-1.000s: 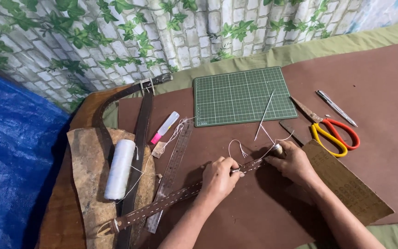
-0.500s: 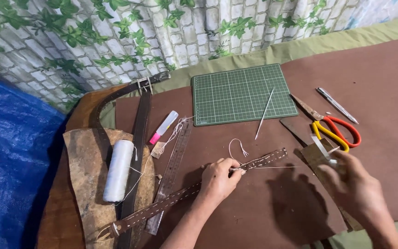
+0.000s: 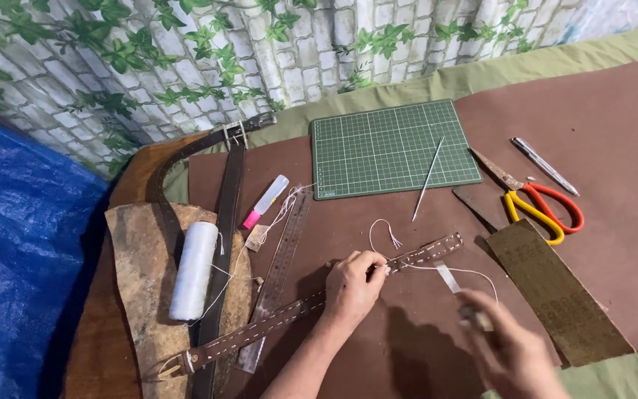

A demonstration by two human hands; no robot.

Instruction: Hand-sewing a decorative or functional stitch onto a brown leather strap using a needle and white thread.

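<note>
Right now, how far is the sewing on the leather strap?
White stitches already show along much of the brown strap. In hand: the left hand pins the strap on the table while the blurred right hand draws white thread out to the side. The stretch near the strap's right end shows holes; whether they are stitched is unclear.

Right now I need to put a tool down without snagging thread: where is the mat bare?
Bare mat lies right of the scissors and pen. A smaller patch lies under the strap, between left hand and right hand. Crowded: around the ruler, spool and thread.
</note>
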